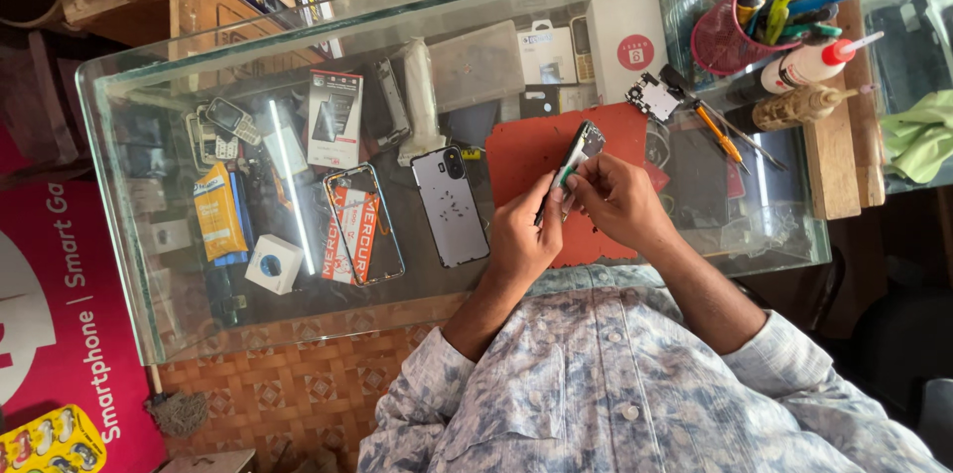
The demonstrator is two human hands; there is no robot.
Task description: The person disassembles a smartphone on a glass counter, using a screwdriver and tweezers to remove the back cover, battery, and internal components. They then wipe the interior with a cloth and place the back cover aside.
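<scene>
Glass counter (pixel 149 265) carries a red mat (pixel 526 150); above it 2 hands grip 1 phone (pixel 579 147) on edge, left hand (pixel 524 235) clasping the lower end, right hand (pixel 620 197) pinching its side. A steady, gentle grip seems wise.

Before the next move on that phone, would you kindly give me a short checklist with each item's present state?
1. Phone held in both hands: ok; left hand, right hand.
2. Phone over the red mat: ok.
3. Back cover lying apart on the glass, left of the mat: ok.
4. Circuit board at the mat's far corner, clear of the hands: ok.
5. Orange screwdriver lying right of the mat: ok.
6. Screws all out: cannot tell.
</scene>
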